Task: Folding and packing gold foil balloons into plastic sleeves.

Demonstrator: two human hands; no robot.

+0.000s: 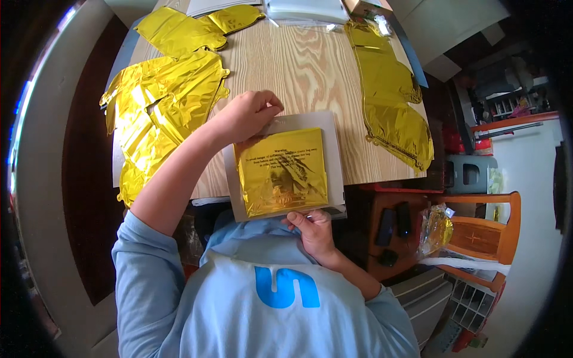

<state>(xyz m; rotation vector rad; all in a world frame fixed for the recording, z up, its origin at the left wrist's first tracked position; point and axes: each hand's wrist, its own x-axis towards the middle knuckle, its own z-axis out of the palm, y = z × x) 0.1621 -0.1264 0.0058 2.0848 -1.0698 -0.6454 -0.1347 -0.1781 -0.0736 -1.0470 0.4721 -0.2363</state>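
- While crumpled gold foil pieces [161, 107] lie loose and unbagged along the left of the table [298, 65], one spilling past its near edge, that side looks left to do.
- The left hand [253, 113] hovers or rests at the top edge of the work, fingers loosely curled toward the thumb; whether it pinches clear film there I cannot tell.
- In the middle, a flat square gold packet [286, 179] lies on a pale board [335, 155] reaching over the table's near edge. Its folding looks done, and dark print suggests it is already inside a clear bag; any closing of that bag cannot be made out.
- The right hand [313, 230] is half closed at the board's lower edge, thumb uppermost; how firmly it grips, and what, is unclear.
- Beyond, on the light wood grain, a stack of clear plastic [307, 9] sits at the far edge, beside a cardboard box [367, 8].
- Down the right side lies a long gold foil piece [385, 77], spread out.
- Farther right stand a grey-blue plastic stool [471, 170] and a wooden chair [510, 230], beside a clear bag [434, 232] with gold inside.
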